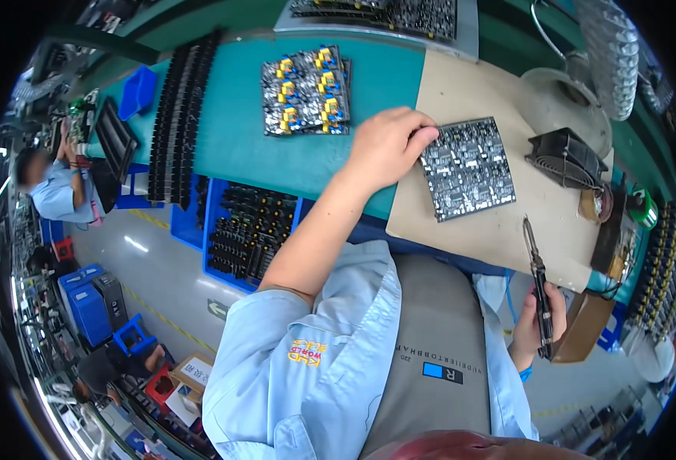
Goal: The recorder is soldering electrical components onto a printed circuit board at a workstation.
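Observation:
My left hand (390,147) pinches the upper left corner of a black circuit board panel (468,170) dotted with small silvery parts. The panel rests on a tan sheet (552,230) that covers the right part of the bench. Lower right, my right hand (541,318) is closed around the dark handle of a soldering iron (539,287). Its metal tip points up toward the panel's lower right corner, apart from it. To the left of my left hand lies a stack of panels (305,92) bearing yellow and blue parts.
Black slotted racks (180,115) line the green bench's left. Below stands a blue crate (213,222) of dark parts. A small fan (566,159), a fume hose (612,57) and a solder spool (642,208) occupy the right. Another person (65,192) works far left.

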Tool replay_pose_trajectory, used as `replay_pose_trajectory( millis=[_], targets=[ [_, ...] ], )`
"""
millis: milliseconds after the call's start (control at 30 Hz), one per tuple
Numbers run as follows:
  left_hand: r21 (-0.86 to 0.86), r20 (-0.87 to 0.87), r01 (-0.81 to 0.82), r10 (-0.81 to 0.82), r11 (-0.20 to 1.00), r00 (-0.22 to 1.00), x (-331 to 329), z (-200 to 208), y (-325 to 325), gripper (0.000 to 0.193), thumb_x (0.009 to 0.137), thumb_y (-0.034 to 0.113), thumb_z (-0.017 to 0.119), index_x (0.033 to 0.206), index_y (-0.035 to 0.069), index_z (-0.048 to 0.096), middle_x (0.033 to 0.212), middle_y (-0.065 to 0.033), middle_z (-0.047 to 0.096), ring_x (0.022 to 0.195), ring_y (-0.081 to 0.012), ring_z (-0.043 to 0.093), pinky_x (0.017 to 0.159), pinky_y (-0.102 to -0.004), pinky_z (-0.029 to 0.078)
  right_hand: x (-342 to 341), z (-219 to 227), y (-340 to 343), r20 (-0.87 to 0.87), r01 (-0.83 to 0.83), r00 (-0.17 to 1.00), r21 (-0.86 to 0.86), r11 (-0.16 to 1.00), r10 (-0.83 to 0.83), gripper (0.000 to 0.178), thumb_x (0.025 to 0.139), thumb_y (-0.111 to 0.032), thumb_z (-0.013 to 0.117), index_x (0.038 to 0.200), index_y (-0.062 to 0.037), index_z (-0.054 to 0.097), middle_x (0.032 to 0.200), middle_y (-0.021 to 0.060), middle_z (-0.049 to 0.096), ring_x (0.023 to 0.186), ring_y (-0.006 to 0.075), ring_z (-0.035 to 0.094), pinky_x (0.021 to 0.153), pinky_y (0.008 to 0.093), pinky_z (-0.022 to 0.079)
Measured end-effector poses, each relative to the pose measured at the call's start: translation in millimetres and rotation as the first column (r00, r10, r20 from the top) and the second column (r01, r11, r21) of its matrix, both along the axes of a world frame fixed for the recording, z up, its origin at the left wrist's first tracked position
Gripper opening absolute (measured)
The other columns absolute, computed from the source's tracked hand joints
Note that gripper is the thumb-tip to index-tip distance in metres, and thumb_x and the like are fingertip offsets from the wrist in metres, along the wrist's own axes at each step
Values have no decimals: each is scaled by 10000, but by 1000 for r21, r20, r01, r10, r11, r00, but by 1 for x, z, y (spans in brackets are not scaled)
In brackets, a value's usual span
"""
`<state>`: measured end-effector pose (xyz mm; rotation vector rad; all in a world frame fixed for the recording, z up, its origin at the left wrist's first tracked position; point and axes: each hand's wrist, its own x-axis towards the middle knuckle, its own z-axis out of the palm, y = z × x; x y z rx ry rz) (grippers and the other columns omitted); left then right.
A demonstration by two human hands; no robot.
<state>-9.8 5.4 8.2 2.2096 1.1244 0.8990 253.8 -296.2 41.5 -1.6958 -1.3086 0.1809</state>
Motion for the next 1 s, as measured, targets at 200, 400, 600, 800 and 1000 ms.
replay_pose_trajectory(
  millis=[200,400,600,800,1000],
  targets=[
    [-8,6,-13,13,1000,1000,5,-11,4,245,1032,299,608,1007,118,772,948,-67,750,850,-320,701,753,-409,542,29,-35,-13,-80,325,944,51,944,-321,285,982,-78,701,1246,27,684,1071,157,742,904,253,693,858,362,574],
    [-3,46,-16,16,1000,999,4,-15,2,292,1065,301,554,1022,106,767,994,-76,765,867,-345,699,770,-418,539,56,-47,16,-150,349,934,189,918,-324,349,1051,-79,586,1385,14,627,1209,163,727,1018,240,685,921,329,542],
    [52,37,-41,39,998,999,5,-20,5,289,1065,290,543,1025,100,758,998,-72,763,886,-341,698,787,-413,536,53,-44,32,-204,430,884,-4,903,-421,365,1068,-123,563,1408,-9,630,1165,134,728,984,200,671,865,291,524],
    [88,5,-6,5,996,1000,4,-19,5,314,1088,288,525,1048,85,762,1028,-58,771,906,-314,702,815,-397,534,67,-63,27,-275,388,895,92,917,-351,399,1079,-115,515,1458,-29,604,1224,144,719,1027,213,666,876,294,504],
    [95,8,6,-7,995,1000,4,-19,4,309,1080,283,521,1040,85,754,1025,-60,770,909,-316,699,818,-395,531,76,-66,28,-330,360,890,85,929,-314,403,1084,-122,511,1467,-29,595,1219,140,718,1034,201,652,872,287,490]
  ],
)
